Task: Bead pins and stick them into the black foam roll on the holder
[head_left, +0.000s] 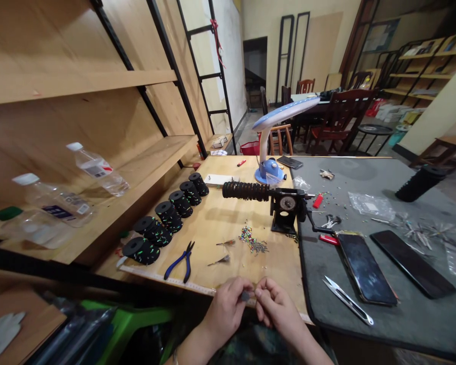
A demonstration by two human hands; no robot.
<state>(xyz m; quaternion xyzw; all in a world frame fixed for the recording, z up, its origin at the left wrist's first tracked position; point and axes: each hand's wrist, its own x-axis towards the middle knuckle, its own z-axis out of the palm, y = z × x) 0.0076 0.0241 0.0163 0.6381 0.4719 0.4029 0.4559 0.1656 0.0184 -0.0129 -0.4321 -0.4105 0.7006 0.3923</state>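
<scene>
My left hand (226, 306) and my right hand (275, 304) meet at the near edge of the wooden table (220, 223), both pinched on a small dark piece (246, 295) held between their fingertips; what it is I cannot make out. Just beyond them lie a heap of small coloured beads (253, 241) and two little feathered bits (224, 252). A black hand-crank winder (285, 208) with a dark coiled spool (246, 191) stands behind the beads. Blue-handled pliers (180, 261) lie to the left of my hands.
Several black spools (167, 218) line the table's left side by a shelf with plastic bottles (99, 175). A blue desk lamp (273, 147) stands behind. On the grey mat (383, 314) to the right lie two phones (365, 268), thread snips (347, 299), lighters and plastic bags.
</scene>
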